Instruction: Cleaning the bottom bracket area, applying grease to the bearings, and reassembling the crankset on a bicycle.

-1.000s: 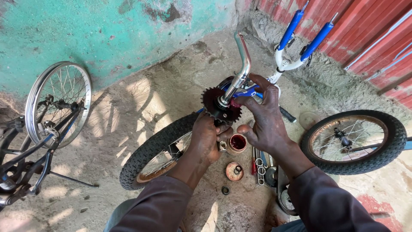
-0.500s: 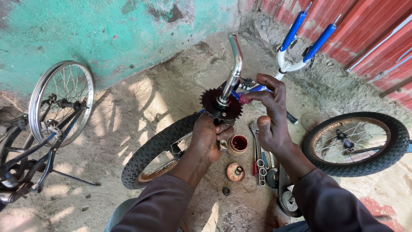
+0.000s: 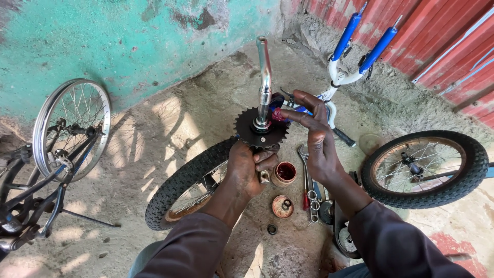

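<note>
My left hand [image 3: 249,167] grips the lower end of a chrome crank arm [image 3: 264,77] just under its black toothed chainring [image 3: 261,135], holding it upright. My right hand [image 3: 315,136] hovers right of the chainring, fingertips pinching a small reddish smear or part at the crank's hub [image 3: 278,115]. Just below the hands, an open tin of red grease [image 3: 284,173] and its lid [image 3: 282,206] sit on the ground.
A small blue and white bicycle frame [image 3: 346,72] lies upside down ahead. Knobby-tyred wheels lie at right [image 3: 424,167] and under my left arm [image 3: 180,188]. Another bicycle [image 3: 56,149] stands at left. Pliers and wrenches [image 3: 309,190] lie by the tin. Teal wall behind, red sheeting at right.
The crank arm has swung from leaning right to nearly upright. My right hand has opened away from the crank, its fingertips now at the hub. The view has shifted slightly right.
</note>
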